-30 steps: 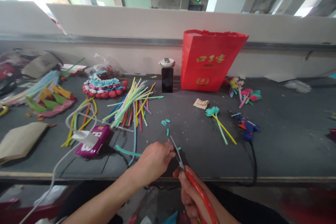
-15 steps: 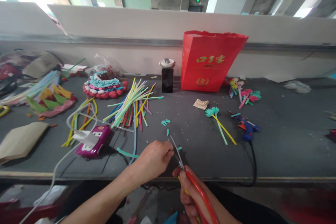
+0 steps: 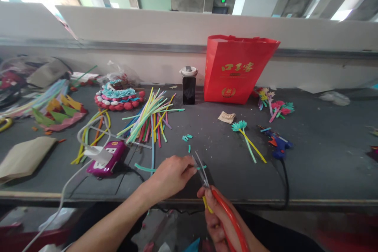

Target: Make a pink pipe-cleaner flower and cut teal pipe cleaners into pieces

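Note:
My left hand [image 3: 173, 177] is closed in a pinch on a teal pipe cleaner [image 3: 144, 168]. One length of it trails out on the left over the table, and a short end pokes out past my fingertips on the right. My right hand [image 3: 217, 212] grips red-handled scissors [image 3: 231, 216], some yellow showing beside the handle. The blades stand apart, with the short teal end at or between them; exact contact cannot be made out. Just beyond the hands lie several cut teal bits [image 3: 186, 138] and a single bit [image 3: 189, 149].
Beyond my left hand is a heap of coloured pipe cleaners [image 3: 147, 120]. A purple power strip [image 3: 108, 159] with a white cable sits left. To the right are a teal flower [image 3: 239, 126] and a blue glue gun [image 3: 279, 145]. A phone [image 3: 189, 90] and red bag [image 3: 233, 75] stand behind.
The scissor blades have spread wider and shifted slightly right. My left hand has moved a little right with the teal pipe cleaner, whose trailing end shifted too.

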### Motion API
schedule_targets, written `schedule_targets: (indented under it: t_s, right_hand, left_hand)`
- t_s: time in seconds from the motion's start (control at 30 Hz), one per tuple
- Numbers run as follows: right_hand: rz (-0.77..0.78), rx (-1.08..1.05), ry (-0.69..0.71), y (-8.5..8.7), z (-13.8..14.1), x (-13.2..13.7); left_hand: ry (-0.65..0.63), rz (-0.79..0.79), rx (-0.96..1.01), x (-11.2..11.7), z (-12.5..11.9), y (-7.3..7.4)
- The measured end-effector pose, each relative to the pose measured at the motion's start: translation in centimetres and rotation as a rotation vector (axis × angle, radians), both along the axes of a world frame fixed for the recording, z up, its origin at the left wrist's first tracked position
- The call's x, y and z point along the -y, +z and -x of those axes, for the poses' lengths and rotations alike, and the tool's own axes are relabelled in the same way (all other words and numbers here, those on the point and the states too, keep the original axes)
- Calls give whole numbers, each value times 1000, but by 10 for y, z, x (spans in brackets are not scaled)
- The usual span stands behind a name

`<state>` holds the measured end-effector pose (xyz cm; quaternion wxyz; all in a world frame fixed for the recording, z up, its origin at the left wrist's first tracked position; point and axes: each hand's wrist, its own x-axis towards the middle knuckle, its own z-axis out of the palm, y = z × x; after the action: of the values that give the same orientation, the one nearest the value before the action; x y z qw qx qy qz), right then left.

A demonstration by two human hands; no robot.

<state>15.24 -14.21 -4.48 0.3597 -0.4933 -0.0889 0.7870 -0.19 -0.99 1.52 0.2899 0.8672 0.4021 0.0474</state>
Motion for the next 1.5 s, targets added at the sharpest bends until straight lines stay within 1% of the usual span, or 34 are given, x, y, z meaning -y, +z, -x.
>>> schedule_targets:
  t_s: [0.07, 0.17, 0.3, 0.37, 0.47, 0.6, 0.7, 0.87, 1.0, 1.13, 1.23, 1.3, 1.5]
  right_hand:
    - [-9, -2, -23, 0, -1, 2]
    - [6, -30, -43, 4, 1, 1]
    - [44, -13, -30, 13, 4, -3]
    - [44, 1, -20, 13, 4, -5]
    - [26, -43, -40, 7, -2, -5]
    - [-35, -170, 10, -5, -8, -3]
    - [-120, -86, 11, -4, -6, -1]
    - [-202, 47, 39, 9, 3, 0]
    - [-211, 92, 57, 12, 5, 0]
    - [-174, 106, 83, 8, 5, -2]
    - [-143, 90, 74, 5, 7, -3]
    - [-153, 102, 61, 4, 8, -2]
    - [-131, 203, 47, 4, 14, 1]
  left_hand:
    - [-18, 24, 17, -3, 4, 4]
    - [-44, 71, 51, -7, 8, 7]
    - [-44, 100, 90, -9, 11, 5]
    - [-40, 99, 104, -10, 11, 2]
    - [-10, 117, 151, -12, 10, -1]
    - [88, 199, 253, -16, 7, -5]
    - [153, 253, 314, -17, 4, -9]
    - [150, 412, 325, -10, -3, -14]
    - [116, 359, 305, -4, -7, -14]
    - [80, 307, 285, -3, -9, -15]
    - [64, 285, 258, -1, -8, -16]
    - [57, 269, 242, 0, -7, -17]
    - [-17, 211, 181, 0, -4, -11]
